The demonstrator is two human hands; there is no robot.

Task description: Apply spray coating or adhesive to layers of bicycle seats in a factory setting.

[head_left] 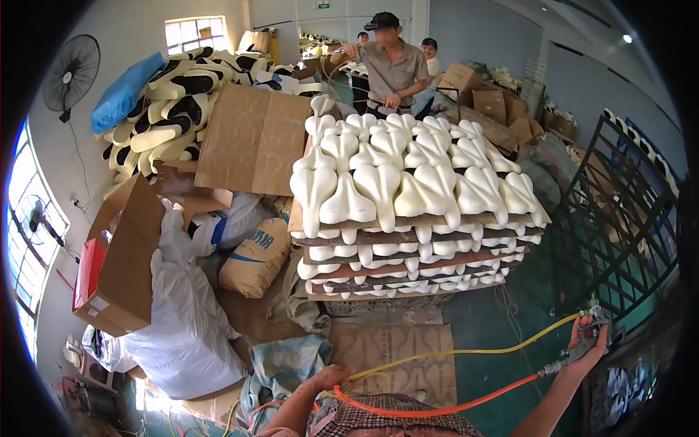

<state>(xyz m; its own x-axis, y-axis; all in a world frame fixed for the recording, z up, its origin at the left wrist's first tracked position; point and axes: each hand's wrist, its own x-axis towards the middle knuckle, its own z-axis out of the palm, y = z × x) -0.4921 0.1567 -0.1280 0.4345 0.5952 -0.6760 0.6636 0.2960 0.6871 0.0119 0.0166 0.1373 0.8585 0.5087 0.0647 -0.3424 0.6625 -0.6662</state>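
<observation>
My right hand [588, 341], out at the lower right, is closed around a metal spray gun [598, 319]. A yellow hose [473, 352] runs from the upper part of the gun across to my left hand [333, 376]. An orange hose [451, 408] leaves the gun's lower end and bends round just below that hand. My left fingers are curled around the yellow hose; whether they also grip the orange one is hard to see. In front of me stands a stack of boards bearing rows of white foam bicycle saddle cushions [376, 186], several layers high.
At left are a large white sack [186, 328], an open carton [124, 255] and a tan paper sack [256, 255]. Black-and-white saddle pieces [171, 109] are heaped behind. A black metal rack [619, 218] stands right. Beyond the stack, a person [397, 69] holds a hose; others are behind.
</observation>
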